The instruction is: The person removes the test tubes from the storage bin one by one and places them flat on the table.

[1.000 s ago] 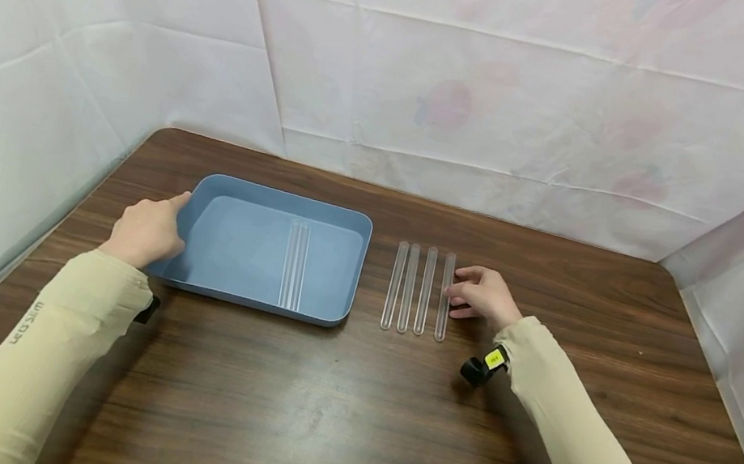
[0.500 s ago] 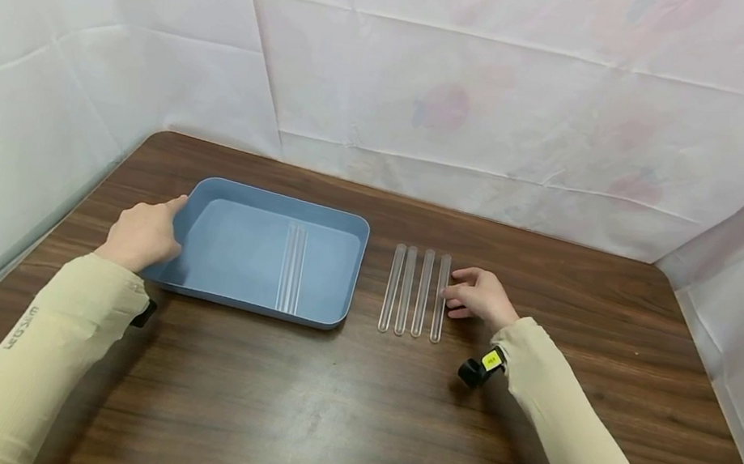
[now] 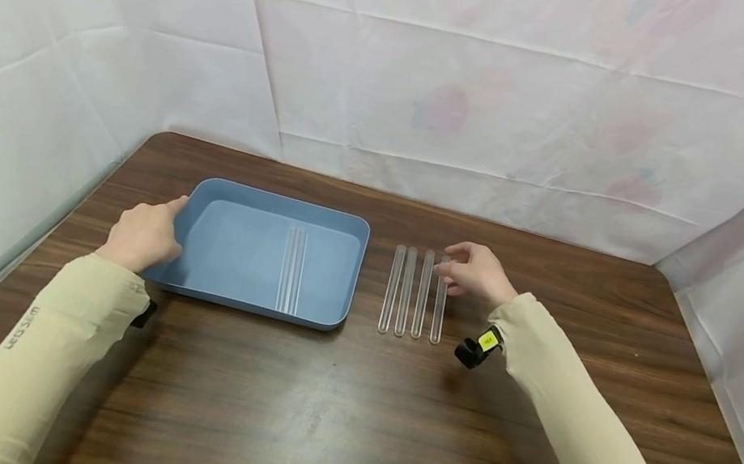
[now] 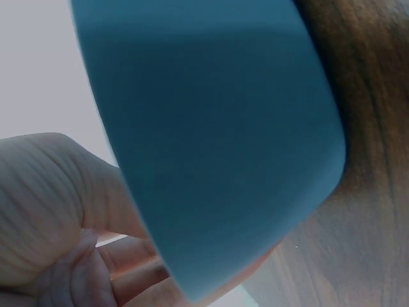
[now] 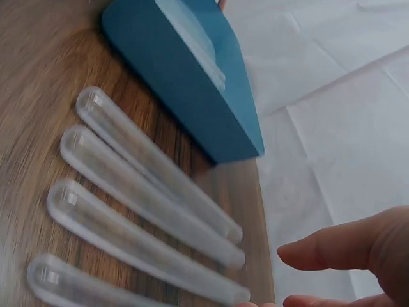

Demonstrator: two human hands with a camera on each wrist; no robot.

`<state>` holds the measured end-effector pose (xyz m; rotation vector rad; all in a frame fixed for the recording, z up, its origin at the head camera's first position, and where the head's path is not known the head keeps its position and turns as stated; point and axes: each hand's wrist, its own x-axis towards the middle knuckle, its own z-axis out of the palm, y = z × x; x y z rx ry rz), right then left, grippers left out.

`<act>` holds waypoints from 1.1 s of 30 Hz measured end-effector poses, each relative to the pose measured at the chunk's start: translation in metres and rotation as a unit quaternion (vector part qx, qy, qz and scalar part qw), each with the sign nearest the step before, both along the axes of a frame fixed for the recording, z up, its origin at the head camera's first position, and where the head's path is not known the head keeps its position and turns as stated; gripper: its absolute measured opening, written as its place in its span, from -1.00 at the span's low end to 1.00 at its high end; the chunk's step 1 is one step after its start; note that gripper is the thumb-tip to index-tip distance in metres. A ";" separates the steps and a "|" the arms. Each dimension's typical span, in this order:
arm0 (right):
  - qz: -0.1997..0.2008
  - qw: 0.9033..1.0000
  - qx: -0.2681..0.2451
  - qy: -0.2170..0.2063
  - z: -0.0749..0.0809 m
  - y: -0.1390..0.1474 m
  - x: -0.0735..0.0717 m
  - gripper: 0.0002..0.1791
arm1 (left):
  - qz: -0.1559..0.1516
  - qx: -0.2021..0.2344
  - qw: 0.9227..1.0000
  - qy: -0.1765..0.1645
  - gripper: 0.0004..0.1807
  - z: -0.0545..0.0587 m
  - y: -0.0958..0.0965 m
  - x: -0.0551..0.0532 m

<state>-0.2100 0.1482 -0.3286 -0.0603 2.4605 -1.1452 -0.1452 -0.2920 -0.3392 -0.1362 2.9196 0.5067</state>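
Observation:
My left hand grips the left wall of a shallow blue tray; in the left wrist view the tray wall hides part of the fingers. Clear test tubes lie side by side in the tray's right half. To the right of it, several more clear test tubes lie on the table in a row, rounded ends toward me. Over the far end of the rightmost test tube is my right hand. In the right wrist view its thumb stands apart from the fingers; contact with the tube cannot be made out.
The dark wood table extends in front of the tray and to the right of the tubes. White cloth with faint pink prints hangs behind it, and plain cloth closes off the left side.
My right hand has moved away from me, from beside the middle of the rightmost test tube to its far end. The left hand, tray and tubes stay put.

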 end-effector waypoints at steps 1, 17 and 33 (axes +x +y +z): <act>0.003 1.000 0.001 0.001 0.001 -0.003 0.000 -0.41 | 0.000 0.000 1.000 0.000 -0.15 0.000 0.000 0.000; 0.036 0.998 -0.051 0.017 0.016 -0.064 0.003 -0.46 | -0.002 0.003 1.000 0.008 -0.17 0.000 0.006 -0.003; 0.111 0.993 -0.033 0.019 0.015 -0.117 0.007 -0.47 | -0.001 0.006 1.000 0.004 -0.17 -0.004 0.007 -0.005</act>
